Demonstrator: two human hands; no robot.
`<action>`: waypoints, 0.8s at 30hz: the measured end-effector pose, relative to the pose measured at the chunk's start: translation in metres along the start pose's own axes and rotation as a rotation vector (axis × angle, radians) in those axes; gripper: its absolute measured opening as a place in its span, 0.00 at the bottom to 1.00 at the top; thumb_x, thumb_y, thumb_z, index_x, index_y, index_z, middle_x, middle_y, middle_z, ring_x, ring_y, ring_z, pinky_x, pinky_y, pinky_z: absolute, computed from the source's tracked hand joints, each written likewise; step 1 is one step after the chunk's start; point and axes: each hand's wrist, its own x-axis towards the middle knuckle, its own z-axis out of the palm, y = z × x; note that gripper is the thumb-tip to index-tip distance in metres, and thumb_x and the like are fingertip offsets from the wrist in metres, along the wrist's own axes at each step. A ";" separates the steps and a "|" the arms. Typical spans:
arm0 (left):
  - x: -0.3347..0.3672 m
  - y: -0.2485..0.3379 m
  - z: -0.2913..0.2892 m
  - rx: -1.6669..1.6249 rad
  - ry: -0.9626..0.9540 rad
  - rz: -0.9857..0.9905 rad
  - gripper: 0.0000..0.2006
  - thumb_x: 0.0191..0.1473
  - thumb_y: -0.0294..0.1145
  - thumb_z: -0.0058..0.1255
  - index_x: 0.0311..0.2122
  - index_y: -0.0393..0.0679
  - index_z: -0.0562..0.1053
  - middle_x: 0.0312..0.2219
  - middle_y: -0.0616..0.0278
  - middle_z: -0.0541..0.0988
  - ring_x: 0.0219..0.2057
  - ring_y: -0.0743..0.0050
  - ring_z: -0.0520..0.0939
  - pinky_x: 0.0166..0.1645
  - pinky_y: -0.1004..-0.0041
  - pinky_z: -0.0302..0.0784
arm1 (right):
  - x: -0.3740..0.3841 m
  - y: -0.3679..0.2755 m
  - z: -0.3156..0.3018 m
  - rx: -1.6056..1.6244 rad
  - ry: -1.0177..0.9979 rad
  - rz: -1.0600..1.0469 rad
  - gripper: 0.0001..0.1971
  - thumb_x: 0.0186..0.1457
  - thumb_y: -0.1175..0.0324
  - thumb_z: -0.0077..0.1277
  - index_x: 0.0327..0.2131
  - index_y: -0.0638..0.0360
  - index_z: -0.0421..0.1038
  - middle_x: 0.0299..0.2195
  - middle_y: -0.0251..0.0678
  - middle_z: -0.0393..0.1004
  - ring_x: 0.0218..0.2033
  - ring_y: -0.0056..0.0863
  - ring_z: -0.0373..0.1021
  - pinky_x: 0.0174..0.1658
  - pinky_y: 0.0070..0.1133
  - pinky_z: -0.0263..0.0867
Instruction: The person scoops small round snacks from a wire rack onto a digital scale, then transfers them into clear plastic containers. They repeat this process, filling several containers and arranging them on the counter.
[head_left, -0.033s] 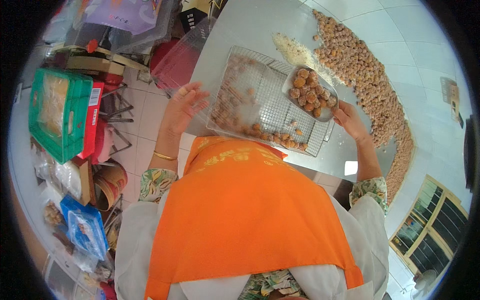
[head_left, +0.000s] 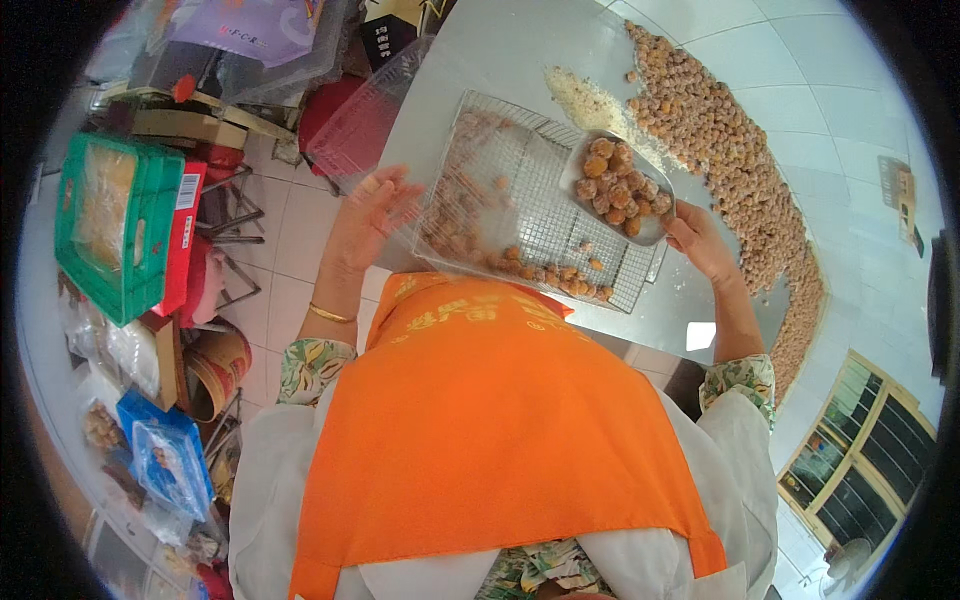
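My right hand (head_left: 700, 240) is closed round the handle of a metal scoop (head_left: 650, 225). Brown, round dried fruits (head_left: 620, 185) dusted with white fill the scoop, which is held over the right side of a wire basket (head_left: 625, 265). More of these fruits lie in the basket, mostly along its left and near sides. My left hand (head_left: 372, 215), bent at the fingers, grips a clear plastic bag (head_left: 480, 200) that stretches across the basket's left part. Glare on the plastic partly hides the fingertips and the fruits beneath.
The basket stands on a metal table (head_left: 500, 50). A long heap of the same fruits (head_left: 740, 160) runs along its right side, beside a patch of pale powder (head_left: 590, 100). At left are a green crate (head_left: 145, 230), a cardboard tub (head_left: 218, 370) and a blue package (head_left: 165, 450).
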 end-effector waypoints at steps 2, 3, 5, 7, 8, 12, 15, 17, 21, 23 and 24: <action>-0.005 -0.009 0.004 -0.047 -0.065 -0.010 0.19 0.51 0.35 0.47 0.48 0.43 0.62 0.40 0.56 0.70 0.44 0.60 0.72 0.44 0.66 0.71 | -0.003 -0.017 0.010 -0.106 -0.025 -0.034 0.11 0.52 0.65 0.40 0.30 0.63 0.67 0.17 0.22 0.60 0.18 0.11 0.55 0.22 0.12 0.53; -0.010 -0.013 0.005 -0.066 -0.093 -0.014 0.20 0.51 0.38 0.47 0.49 0.45 0.61 0.43 0.56 0.68 0.45 0.58 0.71 0.45 0.65 0.70 | 0.000 -0.021 0.017 -0.179 -0.046 -0.064 0.11 0.52 0.65 0.40 0.30 0.63 0.67 0.16 0.23 0.59 0.18 0.12 0.56 0.22 0.13 0.53; -0.019 -0.018 0.009 -0.119 -0.087 -0.023 0.21 0.51 0.39 0.46 0.50 0.45 0.60 0.44 0.54 0.67 0.45 0.55 0.71 0.45 0.63 0.70 | 0.007 -0.029 0.031 -0.362 -0.091 -0.124 0.11 0.51 0.66 0.40 0.29 0.64 0.67 0.16 0.31 0.61 0.20 0.22 0.59 0.25 0.20 0.56; -0.023 -0.018 0.001 -0.120 -0.069 -0.018 0.22 0.52 0.40 0.45 0.50 0.45 0.59 0.45 0.53 0.66 0.45 0.53 0.71 0.45 0.62 0.70 | 0.018 -0.038 0.054 -0.564 -0.106 -0.184 0.11 0.49 0.66 0.39 0.29 0.64 0.67 0.19 0.45 0.66 0.23 0.40 0.64 0.33 0.31 0.60; -0.024 -0.020 -0.008 -0.094 -0.054 -0.009 0.21 0.52 0.40 0.44 0.50 0.45 0.59 0.46 0.52 0.66 0.46 0.53 0.70 0.45 0.61 0.70 | 0.022 -0.041 0.066 -0.658 -0.094 -0.211 0.11 0.48 0.66 0.39 0.29 0.64 0.67 0.22 0.52 0.68 0.26 0.50 0.65 0.37 0.36 0.61; -0.027 -0.019 -0.047 -0.118 0.075 0.052 0.17 0.55 0.37 0.39 0.48 0.43 0.59 0.46 0.52 0.67 0.43 0.54 0.72 0.43 0.60 0.72 | 0.050 -0.045 0.113 -0.647 -0.167 -0.199 0.14 0.48 0.63 0.37 0.30 0.64 0.67 0.25 0.53 0.69 0.30 0.51 0.66 0.39 0.37 0.61; -0.027 -0.011 -0.067 -0.133 0.104 0.021 0.18 0.56 0.39 0.36 0.50 0.43 0.59 0.47 0.52 0.66 0.42 0.55 0.73 0.44 0.61 0.71 | 0.068 -0.044 0.140 -0.656 -0.181 -0.243 0.16 0.47 0.61 0.37 0.30 0.65 0.68 0.27 0.54 0.70 0.32 0.51 0.66 0.39 0.38 0.61; -0.027 -0.010 -0.069 -0.143 0.089 0.024 0.19 0.56 0.41 0.34 0.51 0.44 0.58 0.48 0.52 0.65 0.43 0.56 0.72 0.45 0.60 0.70 | 0.069 -0.054 0.151 -0.604 -0.186 -0.294 0.17 0.47 0.60 0.36 0.30 0.65 0.68 0.28 0.54 0.70 0.33 0.50 0.66 0.39 0.38 0.61; -0.028 -0.018 -0.066 -0.316 -0.005 0.050 0.21 0.55 0.39 0.37 0.53 0.44 0.56 0.49 0.52 0.64 0.45 0.58 0.70 0.45 0.61 0.69 | 0.076 -0.056 0.158 -0.676 -0.189 -0.244 0.17 0.47 0.61 0.37 0.30 0.65 0.68 0.28 0.54 0.70 0.33 0.50 0.66 0.39 0.38 0.61; -0.032 -0.023 -0.062 -0.304 -0.015 0.057 0.22 0.54 0.36 0.39 0.54 0.46 0.55 0.49 0.52 0.63 0.46 0.58 0.70 0.45 0.62 0.69 | 0.072 -0.062 0.158 -0.691 -0.180 -0.236 0.17 0.47 0.61 0.37 0.30 0.66 0.68 0.28 0.54 0.70 0.33 0.50 0.66 0.39 0.38 0.61; -0.035 -0.024 -0.057 -0.299 -0.018 0.060 0.23 0.53 0.35 0.40 0.54 0.46 0.54 0.50 0.52 0.63 0.46 0.57 0.70 0.45 0.62 0.69 | 0.070 -0.065 0.158 -0.694 -0.180 -0.231 0.16 0.47 0.61 0.38 0.30 0.66 0.68 0.28 0.54 0.70 0.33 0.50 0.67 0.39 0.38 0.61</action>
